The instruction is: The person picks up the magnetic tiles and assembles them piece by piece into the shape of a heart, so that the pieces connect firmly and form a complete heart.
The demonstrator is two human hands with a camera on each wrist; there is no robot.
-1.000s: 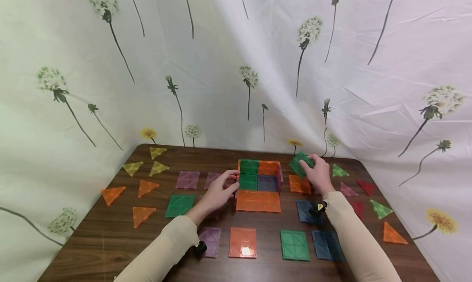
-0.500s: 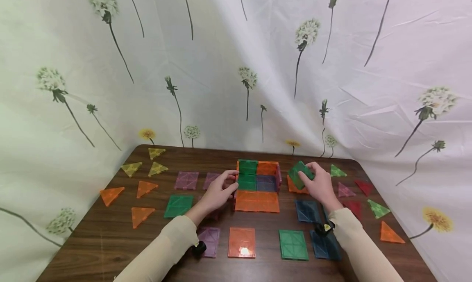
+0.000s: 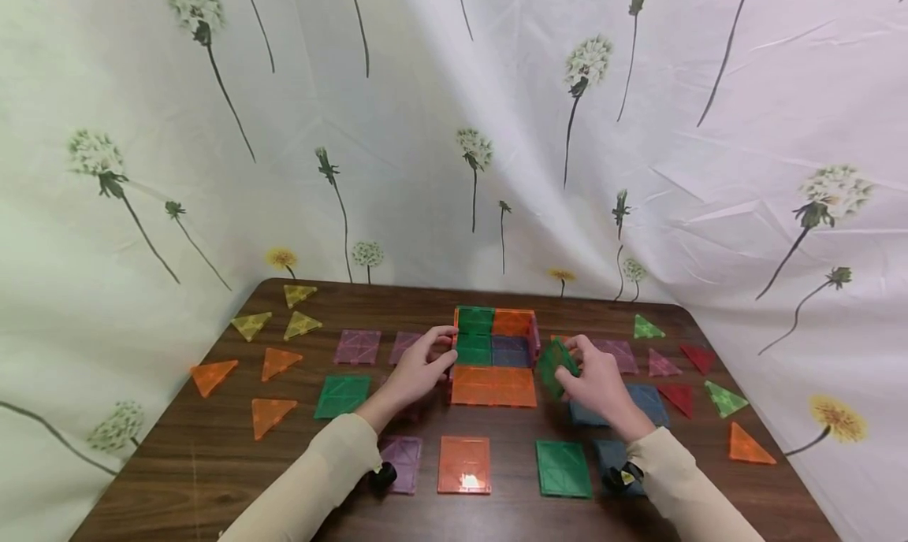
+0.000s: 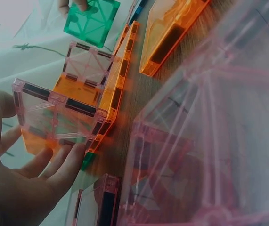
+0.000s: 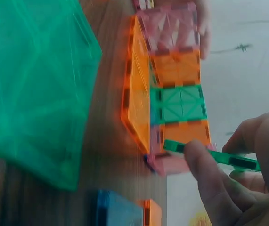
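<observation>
Backdrop (image 3: 397, 116): creased white fabric printed with dandelions (image 3: 588, 61), hanging beyond the table's far edge.
Table (image 3: 234, 487): dark, wood-grained top, its far corners rounded.
Sleeves (image 3: 308, 475): plain cream cloth, reaching in over the near edge.
Open box (image 3: 493, 387): see-through plastic squares joined upright round a floor of flat ones, near the middle of the far edge; front orange, back green beside orange.
Left hand (image 3: 418, 373): fingers curved, gripping the purple tile (image 4: 56, 100) of the box's left wall by its edges.
Right hand (image 3: 599, 376): thumb and fingers pinching a green tile (image 3: 553, 369), a thin ribbed square tilted above the table, just beside the box's right end.
Near-edge row: glossy purple square (image 3: 404, 465), orange square (image 3: 464, 465) and green square (image 3: 563, 469), flat and apart.
Triangles: yellow triangles (image 3: 303, 325) by the far left corner, red triangles (image 3: 698, 358) towards the right edge.
</observation>
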